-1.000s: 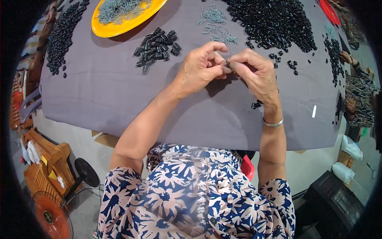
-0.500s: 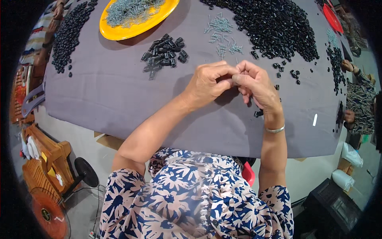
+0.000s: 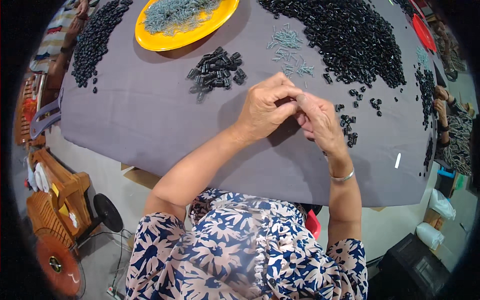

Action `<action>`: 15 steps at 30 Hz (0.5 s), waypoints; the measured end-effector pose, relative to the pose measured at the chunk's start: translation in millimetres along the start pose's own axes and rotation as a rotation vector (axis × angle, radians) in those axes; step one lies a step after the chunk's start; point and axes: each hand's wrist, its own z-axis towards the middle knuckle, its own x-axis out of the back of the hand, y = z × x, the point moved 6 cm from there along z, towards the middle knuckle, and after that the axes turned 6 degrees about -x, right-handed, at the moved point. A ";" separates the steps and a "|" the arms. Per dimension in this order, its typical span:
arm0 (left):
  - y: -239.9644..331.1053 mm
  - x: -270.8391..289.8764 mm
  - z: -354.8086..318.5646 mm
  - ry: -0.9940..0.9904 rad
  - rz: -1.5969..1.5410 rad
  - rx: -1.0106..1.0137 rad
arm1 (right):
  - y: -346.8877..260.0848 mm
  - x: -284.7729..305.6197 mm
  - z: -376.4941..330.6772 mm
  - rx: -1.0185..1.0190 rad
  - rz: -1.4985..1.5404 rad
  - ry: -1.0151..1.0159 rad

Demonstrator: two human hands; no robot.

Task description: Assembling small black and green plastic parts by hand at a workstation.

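Black, the left pile point(image 3: 95, 47) runs along the worktop's point(image 3: 125, 125) left edge; a co-worker's hand point(image 3: 81, 9) is just beside it, and a careless brush there could push pieces over. Next, toward the far edge, a yellow plate point(image 3: 200, 34) bears a mound of screws point(image 3: 180, 15); a knock on its rim could spill some. Nearer, the cluster point(image 3: 215, 70) of black pieces lies beyond the left forearm, where a wide swing of the left hand point(image 3: 267, 107) might scatter it. Around the worktop's middle, that hand meets the right hand point(image 3: 322, 120), both grips pinched tip to tip. Whatever is between them is hidden, so I cannot tell what they grasp; if it is small, one slipping fingertip could drop it. Loose screws point(image 3: 287, 40) lie just beyond, and the heap point(image 3: 355, 45) spreads to the far edge: a dropped piece could get lost among them. Strays point(image 3: 348, 130) sit beside the right wrist, so a turning arm might sweep them toward the near edge. A white strip point(image 3: 398, 160) near the near right corner looks safely apart.
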 end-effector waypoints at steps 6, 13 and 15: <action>-3.2 -1.3 0.8 -0.059 0.021 0.058 | 7.3 3.2 4.2 -0.085 0.014 -0.099; -11.1 0.6 3.3 -0.147 -0.054 0.088 | 9.9 -3.5 6.0 -0.097 0.114 -0.145; -8.8 -0.1 4.4 -0.164 -0.074 0.060 | 13.8 -1.3 7.5 -0.107 0.157 -0.137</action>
